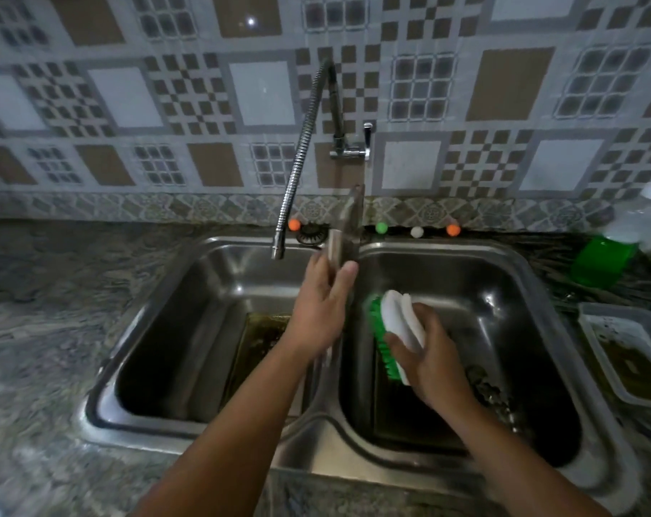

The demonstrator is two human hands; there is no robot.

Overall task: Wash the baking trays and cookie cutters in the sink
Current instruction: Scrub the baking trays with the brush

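Your left hand (322, 304) grips a baking tray (344, 233) by its lower edge, fingers and thumb curled round it, and stands it nearly on edge over the divider of the sink (316, 423), probably so one face is open to scrubbing. Your right hand (428, 361) is wrapped round the white back of a scrub brush (395, 330), green bristles turned left toward the tray but not yet touching it. The tap (279, 250) hangs just left of the tray; mind you don't knock it. Another tray (257, 352) lies in the left bowl of the sink, and dark things I cannot identify lie in the right. To the right of the sink wait a grimy container (629, 352) and a green tub (600, 263).
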